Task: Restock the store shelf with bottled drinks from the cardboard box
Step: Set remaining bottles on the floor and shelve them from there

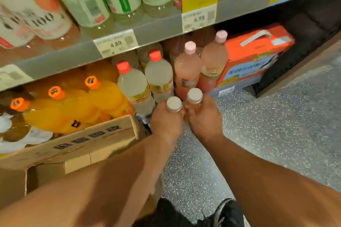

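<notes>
Two bottles in play here, one per hand. Left hand (167, 120) is wrapped round the neck of a white-capped bottle (173, 104), fingers curled tight under the cap. Off to its left sits the cardboard box (88, 145), flap up, and past that the orange bottles (73, 105) on the bottom shelf. Right hand (203, 118) grips a second white-capped bottle (194, 96) the same way, the two caps nearly touching. Straight ahead of both hands are clear red-capped bottles (134, 86) and pink bottles (188, 72), with an orange carton (254, 55) further right.

My take: slide them in upright, one at a time, so they don't knock the front row over. Bottle bodies are mostly hidden by the hands; what peeks out looks pinkish-amber.
</notes>
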`<state>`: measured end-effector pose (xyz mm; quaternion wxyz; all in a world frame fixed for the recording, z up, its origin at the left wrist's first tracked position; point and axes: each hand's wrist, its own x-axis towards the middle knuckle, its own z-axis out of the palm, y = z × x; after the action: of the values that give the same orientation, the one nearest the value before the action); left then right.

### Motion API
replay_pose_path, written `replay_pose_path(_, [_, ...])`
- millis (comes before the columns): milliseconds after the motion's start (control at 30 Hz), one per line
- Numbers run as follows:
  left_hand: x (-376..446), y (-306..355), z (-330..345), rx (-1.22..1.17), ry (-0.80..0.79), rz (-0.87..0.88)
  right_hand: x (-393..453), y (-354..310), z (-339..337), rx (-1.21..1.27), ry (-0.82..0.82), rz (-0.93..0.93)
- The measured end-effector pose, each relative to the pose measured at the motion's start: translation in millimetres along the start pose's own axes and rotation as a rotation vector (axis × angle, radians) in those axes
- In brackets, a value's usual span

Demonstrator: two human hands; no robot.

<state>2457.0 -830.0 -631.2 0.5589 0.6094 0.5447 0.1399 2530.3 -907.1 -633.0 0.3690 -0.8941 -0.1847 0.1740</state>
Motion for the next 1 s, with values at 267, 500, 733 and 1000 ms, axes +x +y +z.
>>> replay_pose_path(267, [-123,137,-138,-0.114,0.028,0.329,-100,-164,-118,-0.043,0.168,-0.295])
replay_pose_path(500, [-231,243,-294,-0.177,0.111,0.544,-203,-327,-194,-0.045,0.263,-0.579])
replay_pose_path(733, [-289,317,-436,-0.161,0.251,0.692,-273,-476,-211,0.014,0.281,-0.740])
replay_pose_path(1000, [-264,363,-504,0.027,0.417,0.815,-263,-560,-199,0.114,0.227,-0.800])
